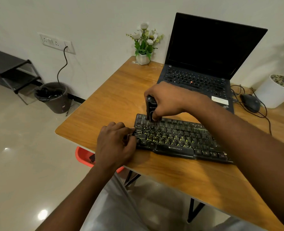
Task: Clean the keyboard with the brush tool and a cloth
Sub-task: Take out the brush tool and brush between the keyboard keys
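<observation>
A black keyboard [176, 139] with yellowish glowing keys lies on the wooden table [121, 90]. My right hand [166, 99] is shut on a black brush tool [150, 107], held upright with its lower end pressed on the keyboard's top-left rows. At the keyboard's left edge rests my left hand [116, 144], its fingers curled against that edge. No cloth is visible.
An open black laptop [204, 64] stands behind the keyboard, with a dark mouse [250, 102] and cables to its right. A small flower pot [143, 45] sits at the table's far corner, a white planter [276, 90] at far right. A bin [54, 97] and shelf stand on the floor.
</observation>
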Action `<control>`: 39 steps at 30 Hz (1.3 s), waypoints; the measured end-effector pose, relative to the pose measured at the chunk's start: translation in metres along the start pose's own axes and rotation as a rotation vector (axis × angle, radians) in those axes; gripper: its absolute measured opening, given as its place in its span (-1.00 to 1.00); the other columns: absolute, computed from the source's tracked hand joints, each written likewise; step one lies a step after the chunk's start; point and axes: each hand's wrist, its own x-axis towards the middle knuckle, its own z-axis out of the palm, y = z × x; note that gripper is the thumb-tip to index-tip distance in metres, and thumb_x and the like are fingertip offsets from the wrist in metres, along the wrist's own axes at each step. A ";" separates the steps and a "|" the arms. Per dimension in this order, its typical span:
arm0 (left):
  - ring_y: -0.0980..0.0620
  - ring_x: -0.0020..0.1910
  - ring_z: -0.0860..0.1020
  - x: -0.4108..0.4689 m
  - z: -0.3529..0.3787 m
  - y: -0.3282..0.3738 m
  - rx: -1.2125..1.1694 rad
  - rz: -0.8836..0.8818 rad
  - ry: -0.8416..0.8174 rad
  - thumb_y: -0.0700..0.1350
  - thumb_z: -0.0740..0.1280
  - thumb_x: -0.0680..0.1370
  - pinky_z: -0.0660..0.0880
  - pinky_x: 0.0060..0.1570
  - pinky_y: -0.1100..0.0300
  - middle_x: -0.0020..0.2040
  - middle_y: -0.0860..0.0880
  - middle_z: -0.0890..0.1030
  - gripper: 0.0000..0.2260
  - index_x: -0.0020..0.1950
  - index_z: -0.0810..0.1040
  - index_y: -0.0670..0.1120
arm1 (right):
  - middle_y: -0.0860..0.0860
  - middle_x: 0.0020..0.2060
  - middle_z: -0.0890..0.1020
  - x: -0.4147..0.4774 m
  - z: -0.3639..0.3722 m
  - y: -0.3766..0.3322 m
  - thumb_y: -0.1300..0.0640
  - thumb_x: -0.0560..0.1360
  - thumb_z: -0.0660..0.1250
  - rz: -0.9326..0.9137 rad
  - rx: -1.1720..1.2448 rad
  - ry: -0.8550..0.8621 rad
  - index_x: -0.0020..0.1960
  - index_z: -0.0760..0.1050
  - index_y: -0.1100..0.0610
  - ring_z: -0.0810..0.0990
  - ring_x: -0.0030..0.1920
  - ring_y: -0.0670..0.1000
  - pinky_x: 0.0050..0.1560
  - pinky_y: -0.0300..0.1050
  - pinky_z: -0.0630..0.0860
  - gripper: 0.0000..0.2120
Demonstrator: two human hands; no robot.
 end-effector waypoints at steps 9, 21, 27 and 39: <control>0.04 -0.19 0.44 0.000 0.000 0.000 -0.006 0.008 0.006 0.03 0.28 0.56 0.42 -0.13 -0.06 -0.21 0.08 0.58 -0.67 0.12 0.77 -0.05 | 0.00 -0.07 0.66 0.013 0.022 -0.018 0.08 0.36 0.65 -0.038 0.201 0.120 0.04 0.56 0.09 0.66 -0.07 0.04 -0.07 0.19 0.68 -0.64; 0.05 -0.17 0.45 0.000 0.000 0.000 0.007 0.004 -0.003 0.04 0.27 0.57 0.41 -0.10 -0.05 -0.20 0.09 0.59 -0.66 0.15 0.76 -0.04 | 0.00 -0.09 0.65 0.015 0.016 -0.016 0.05 0.37 0.65 -0.038 0.114 0.066 0.04 0.56 0.11 0.64 -0.09 0.04 -0.12 0.13 0.66 -0.63; 0.04 -0.19 0.44 0.000 0.000 -0.001 0.002 0.008 0.005 0.03 0.27 0.56 0.42 -0.13 -0.04 -0.20 0.08 0.59 -0.67 0.13 0.77 -0.05 | -0.01 -0.06 0.67 0.018 0.024 -0.016 0.06 0.37 0.65 -0.046 0.229 0.127 0.08 0.56 0.09 0.66 -0.07 0.03 -0.07 0.15 0.67 -0.62; 0.07 -0.23 0.44 0.000 -0.001 0.002 -0.008 0.000 0.031 0.02 0.30 0.55 0.44 -0.14 -0.03 -0.24 0.10 0.56 -0.69 0.11 0.78 -0.05 | 0.01 -0.11 0.70 -0.016 0.004 0.024 0.05 0.34 0.69 0.051 0.069 -0.050 0.02 0.59 0.08 0.69 -0.10 0.07 -0.05 0.23 0.69 -0.63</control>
